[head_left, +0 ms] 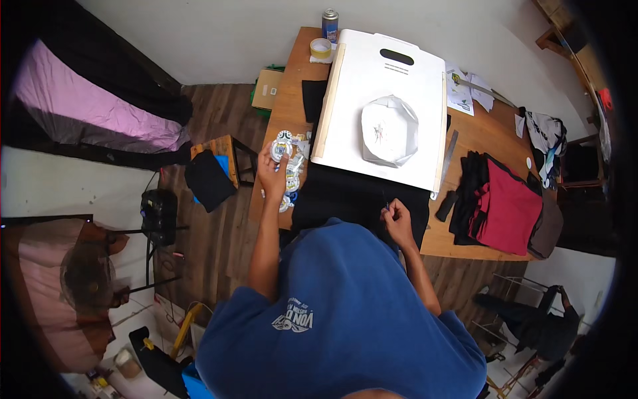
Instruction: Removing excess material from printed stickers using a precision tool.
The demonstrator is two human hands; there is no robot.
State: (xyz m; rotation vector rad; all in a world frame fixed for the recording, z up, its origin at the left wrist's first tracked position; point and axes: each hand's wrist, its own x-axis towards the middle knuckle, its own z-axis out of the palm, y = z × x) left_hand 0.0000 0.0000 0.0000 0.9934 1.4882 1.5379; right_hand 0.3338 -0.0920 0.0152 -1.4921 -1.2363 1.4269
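My left hand (pixel 270 174) pinches a round white printed patch (pixel 282 147) at the table's left edge. Right beside it lies a row of similar patches (pixel 291 181), partly overlapping. My right hand (pixel 399 225) is closed over black fabric (pixel 352 196), gripping a small slim tool (pixel 386 205) with a bluish part; its exact kind is too small to make out. The fabric lies across the near side of the table, coming out from beneath a large white board (pixel 415 76). On that board rests a pale paper tray (pixel 407 143) with small bits inside.
Tape (pixel 320 48) and a spray can (pixel 329 25) stand at the far left corner. Red folded cloth (pixel 508 206) and black cloth (pixel 466 189) are piled on the right. A metal ruler (pixel 450 156) lies beside the board. A stool (pixel 232 149) stands left of the table (pixel 435 241).
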